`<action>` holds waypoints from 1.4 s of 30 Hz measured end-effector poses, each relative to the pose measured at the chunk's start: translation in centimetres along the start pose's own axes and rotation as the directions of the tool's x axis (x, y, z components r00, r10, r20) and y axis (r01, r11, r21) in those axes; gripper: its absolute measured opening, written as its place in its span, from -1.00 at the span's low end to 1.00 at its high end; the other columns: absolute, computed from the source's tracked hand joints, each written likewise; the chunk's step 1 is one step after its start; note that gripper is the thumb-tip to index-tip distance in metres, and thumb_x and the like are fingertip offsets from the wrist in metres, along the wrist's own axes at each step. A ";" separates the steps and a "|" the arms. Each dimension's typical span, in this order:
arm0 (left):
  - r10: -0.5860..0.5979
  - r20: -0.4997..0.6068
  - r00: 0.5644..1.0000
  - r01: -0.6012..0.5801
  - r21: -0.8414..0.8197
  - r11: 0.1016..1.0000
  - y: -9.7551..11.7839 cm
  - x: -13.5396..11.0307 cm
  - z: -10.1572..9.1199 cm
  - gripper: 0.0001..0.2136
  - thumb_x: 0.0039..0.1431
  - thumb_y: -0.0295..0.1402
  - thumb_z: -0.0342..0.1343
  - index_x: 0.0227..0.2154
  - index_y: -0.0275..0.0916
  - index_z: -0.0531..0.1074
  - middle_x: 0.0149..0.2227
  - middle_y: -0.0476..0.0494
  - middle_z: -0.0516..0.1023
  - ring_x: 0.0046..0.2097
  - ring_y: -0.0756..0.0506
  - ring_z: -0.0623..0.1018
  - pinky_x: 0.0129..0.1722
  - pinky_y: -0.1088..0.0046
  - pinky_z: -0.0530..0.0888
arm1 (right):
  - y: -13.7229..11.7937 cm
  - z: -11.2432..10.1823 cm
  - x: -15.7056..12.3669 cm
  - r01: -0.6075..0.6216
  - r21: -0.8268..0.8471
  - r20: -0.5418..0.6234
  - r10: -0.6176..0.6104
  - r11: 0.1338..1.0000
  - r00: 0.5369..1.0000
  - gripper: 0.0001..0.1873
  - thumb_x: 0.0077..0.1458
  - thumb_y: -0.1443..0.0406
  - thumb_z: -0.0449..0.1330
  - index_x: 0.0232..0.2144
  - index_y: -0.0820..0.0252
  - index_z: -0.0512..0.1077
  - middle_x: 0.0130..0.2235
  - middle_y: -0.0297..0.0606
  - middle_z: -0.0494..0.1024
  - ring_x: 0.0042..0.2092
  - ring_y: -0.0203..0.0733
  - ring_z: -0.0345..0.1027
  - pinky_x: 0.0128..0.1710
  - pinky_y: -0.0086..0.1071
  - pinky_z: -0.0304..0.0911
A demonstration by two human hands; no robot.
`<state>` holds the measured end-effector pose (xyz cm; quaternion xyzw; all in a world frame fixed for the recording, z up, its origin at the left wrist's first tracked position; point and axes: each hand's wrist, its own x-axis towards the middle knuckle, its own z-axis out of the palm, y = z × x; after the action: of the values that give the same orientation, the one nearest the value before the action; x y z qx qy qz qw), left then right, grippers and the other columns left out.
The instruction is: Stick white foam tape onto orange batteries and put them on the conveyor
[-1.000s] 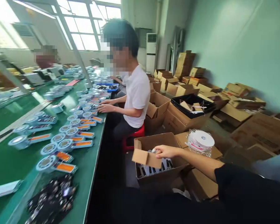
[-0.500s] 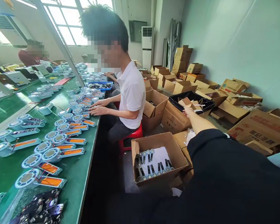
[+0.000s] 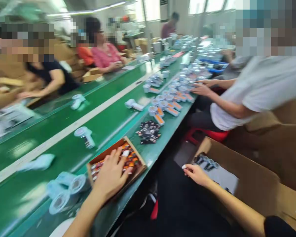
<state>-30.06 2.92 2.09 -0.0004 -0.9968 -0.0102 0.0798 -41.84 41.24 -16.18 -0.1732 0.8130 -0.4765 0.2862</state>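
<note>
My left hand (image 3: 111, 172) is open, palm down, with fingers spread over a small cardboard box (image 3: 137, 171) on the bench. The box holds rows of small orange and dark parts (image 3: 132, 158), and my fingers touch or hover just above them; blur hides which. White coverings show on some fingertips. My right hand (image 3: 196, 173) hangs beside the bench, near the left rim of a large carton (image 3: 251, 164). Its fingers are curled together, a white tip at the end, and no held thing shows. Inside the carton, round-headed parts (image 3: 209, 162) lie on a white sheet.
Pale blue round-headed housings (image 3: 60, 200) stand left of the small box. Dark circuit boards (image 3: 148, 131) are piled beyond it, then rows of housings with orange strips (image 3: 171, 107). A co-worker in a white shirt (image 3: 246, 89) sits at right; others sit across the green bench (image 3: 108, 115).
My view has swung left to the bench. My right arm has come back from the black-lined carton to beside the bench. My left hand now shows over the small box.
</note>
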 end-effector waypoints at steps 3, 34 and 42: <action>-0.049 0.158 0.986 0.055 -0.035 0.998 0.0 -4.3 -1.2 -0.43 0.31 0.07 0.03 0.23 -0.15 0.44 0.42 -0.33 0.17 0.41 -0.40 0.23 0.36 -0.14 0.22 | -8.2 1.6 2.3 0.319 0.041 0.127 -0.322 0.947 0.938 -0.71 0.35 0.09 0.11 -0.21 0.14 0.51 -0.29 -0.18 0.60 -0.28 -0.03 0.47 -0.21 -0.21 0.35; -0.482 -0.362 0.798 0.420 -0.239 0.876 3.7 -17.1 -0.6 -0.81 0.36 -0.34 0.09 -0.02 -0.21 0.47 0.02 -0.20 0.57 0.04 -0.17 0.52 0.11 0.20 0.45 | -28.1 13.7 0.5 0.899 -0.290 0.772 -0.475 0.328 0.422 -0.70 0.46 0.18 0.04 -0.23 0.17 0.49 -0.34 -0.22 0.55 -0.29 -0.10 0.44 -0.29 -0.31 0.19; -0.735 -0.149 0.661 0.745 0.015 0.667 -0.2 -31.3 -1.1 -0.61 0.25 -0.05 0.13 -0.03 -0.21 0.53 0.10 -0.30 0.56 0.18 -0.38 0.44 0.21 -0.05 0.37 | -32.1 17.4 4.2 0.974 -0.222 0.880 -0.439 -0.037 0.184 -0.54 0.13 0.03 0.44 -0.03 0.15 0.56 0.06 -0.03 0.38 0.07 0.19 0.21 0.03 -0.03 0.24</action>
<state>1.03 2.68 -1.80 0.4086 -0.9029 -0.0045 0.1336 -33.84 11.59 3.97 -0.8379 0.5386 -0.0445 0.0764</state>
